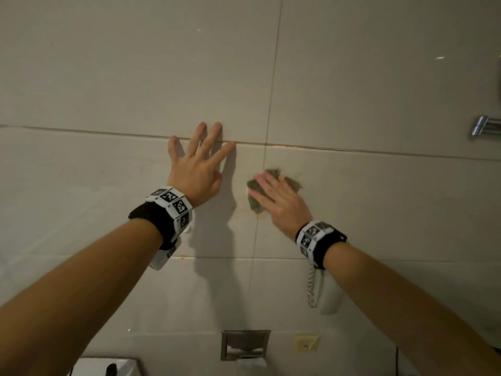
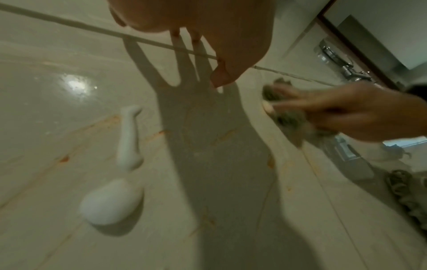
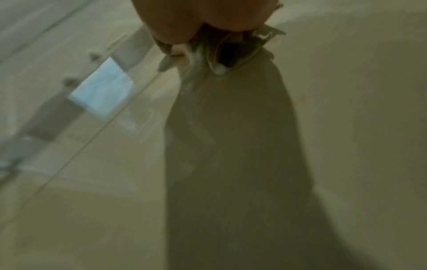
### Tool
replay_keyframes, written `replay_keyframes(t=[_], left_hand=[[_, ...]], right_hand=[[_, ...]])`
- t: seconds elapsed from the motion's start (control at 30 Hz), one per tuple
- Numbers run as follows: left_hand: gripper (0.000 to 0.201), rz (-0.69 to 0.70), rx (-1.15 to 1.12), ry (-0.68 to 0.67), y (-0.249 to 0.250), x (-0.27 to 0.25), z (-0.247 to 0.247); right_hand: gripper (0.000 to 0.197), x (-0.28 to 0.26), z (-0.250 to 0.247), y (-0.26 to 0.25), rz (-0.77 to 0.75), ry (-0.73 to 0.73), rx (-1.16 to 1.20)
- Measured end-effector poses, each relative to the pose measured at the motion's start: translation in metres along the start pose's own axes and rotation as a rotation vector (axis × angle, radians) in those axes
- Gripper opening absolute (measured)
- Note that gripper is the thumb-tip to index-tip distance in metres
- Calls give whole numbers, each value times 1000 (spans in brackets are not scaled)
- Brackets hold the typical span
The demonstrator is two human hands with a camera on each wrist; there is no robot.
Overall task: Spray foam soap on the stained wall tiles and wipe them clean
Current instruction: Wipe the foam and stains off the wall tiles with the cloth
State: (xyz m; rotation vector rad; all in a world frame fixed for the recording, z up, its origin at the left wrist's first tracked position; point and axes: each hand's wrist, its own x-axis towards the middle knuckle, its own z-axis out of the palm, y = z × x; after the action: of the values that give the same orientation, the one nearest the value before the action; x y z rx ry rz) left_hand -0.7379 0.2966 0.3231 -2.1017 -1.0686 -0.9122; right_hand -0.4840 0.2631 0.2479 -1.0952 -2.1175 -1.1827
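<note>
Fingers (image 1: 217,128) of the left hand (image 1: 196,169) spread straight and flat against the wall tiles (image 1: 108,77), their tips crossing the horizontal grout line (image 1: 81,130) above, holding nothing. Just to its right, apart from it, the right hand (image 1: 282,202) lies with straight fingers on a grey-green cloth (image 1: 254,185), pressing it to the tile beside the vertical grout joint; the cloth's frayed edges show past the fingers, and the right wrist view shows white foam (image 3: 220,69) at the cloth's lower edge. Orange stains (image 2: 64,159) streak the tiles below the left hand, near a white blob of foam soap (image 2: 113,202). Toward the wall's lower edge sit a metal paper holder (image 1: 245,344) and a yellowish switch plate (image 1: 306,344); a chrome fitting (image 1: 482,128) juts at the right edge.
</note>
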Motion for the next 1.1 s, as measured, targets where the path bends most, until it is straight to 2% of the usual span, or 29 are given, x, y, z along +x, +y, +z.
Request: replay_keyframes(t=[0.17, 0.3, 0.37, 0.47, 0.57, 0.63, 0.8, 0.93, 1.1], left_hand=[[76, -14, -5, 15, 4, -1, 2], [77, -8, -32, -13, 7, -2, 8], [81, -20, -52, -46, 11, -9, 15], [88, -41, -52, -78, 19, -27, 29], [89, -49, -46, -98, 23, -36, 34], [88, -47, -53, -94, 23, -35, 34], [87, -46, -64, -92, 21, -36, 34], [84, -40, -63, -109, 19, -38, 31], [83, -43, -66, -122, 19, -40, 30]], right_hand=[[79, 54, -26, 23, 133, 133, -16], [74, 34, -10, 15, 125, 169, -27], [72, 4, 7, 2, 46, 106, -29], [77, -42, 27, -17, -56, -72, -20], [78, -50, 27, -20, -111, -136, -8], [77, -31, 19, -8, -105, -98, -15], [73, 31, -6, 17, 29, 81, -37], [72, 27, 5, 4, 136, 154, 16], [72, -25, 24, -21, -102, -46, 87]])
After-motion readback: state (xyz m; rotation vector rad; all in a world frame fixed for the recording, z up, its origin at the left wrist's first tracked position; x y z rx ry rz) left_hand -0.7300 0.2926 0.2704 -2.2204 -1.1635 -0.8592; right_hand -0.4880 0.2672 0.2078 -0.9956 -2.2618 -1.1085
